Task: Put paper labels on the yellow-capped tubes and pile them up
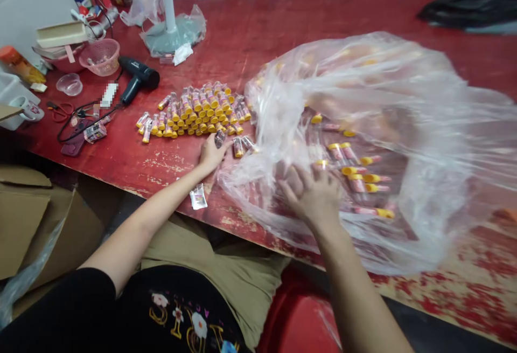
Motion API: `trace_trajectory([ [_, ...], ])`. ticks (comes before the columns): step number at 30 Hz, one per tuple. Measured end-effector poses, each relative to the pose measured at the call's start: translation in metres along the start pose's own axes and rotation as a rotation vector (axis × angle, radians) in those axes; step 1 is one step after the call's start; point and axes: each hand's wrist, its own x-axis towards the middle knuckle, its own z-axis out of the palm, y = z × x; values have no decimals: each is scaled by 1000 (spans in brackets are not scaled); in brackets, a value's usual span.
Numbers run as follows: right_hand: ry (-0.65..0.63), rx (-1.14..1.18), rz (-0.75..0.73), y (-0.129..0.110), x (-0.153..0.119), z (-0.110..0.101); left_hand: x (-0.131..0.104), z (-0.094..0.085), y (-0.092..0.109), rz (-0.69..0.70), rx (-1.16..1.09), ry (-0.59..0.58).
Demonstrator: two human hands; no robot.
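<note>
My left hand [210,154] is closed around a small clear tube [219,138] with a dark-looking end, at the front of a stacked pile of yellow-capped tubes [197,110]. Two more tubes [238,147] lie just right of its fingers. My right hand [317,194], fingers spread, reaches into the mouth of a large clear plastic bag [363,73]. Beside it, loose pink-labelled tubes with yellow caps [357,183] lie in the bag. Its fingertips are blurred, and nothing shows gripped in them.
A black hair dryer [139,78], pink basket [100,56] and red-handled scissors [60,111] sit on the left of the worn red table [226,29]. Behind stands a pole on a bagged base [172,37]. A small sachet [198,196] lies at the front edge; a cardboard box [24,218] is below.
</note>
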Motion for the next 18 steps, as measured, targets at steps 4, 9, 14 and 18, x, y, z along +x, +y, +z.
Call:
trace_trajectory([
  [4, -41, -112, 124, 48, -23, -8, -4, 2, -2, -14, 8, 0],
  [9, -60, -111, 308, 106, 17, -13, -6, 9, 10, 73, -5, 25],
  [14, -66, -27, 313, 119, 44, -34, 1, 20, 24, 165, -129, 57],
  [18, 84, 87, 176, 57, 54, -50, -1, 19, 28, -130, -396, 63],
])
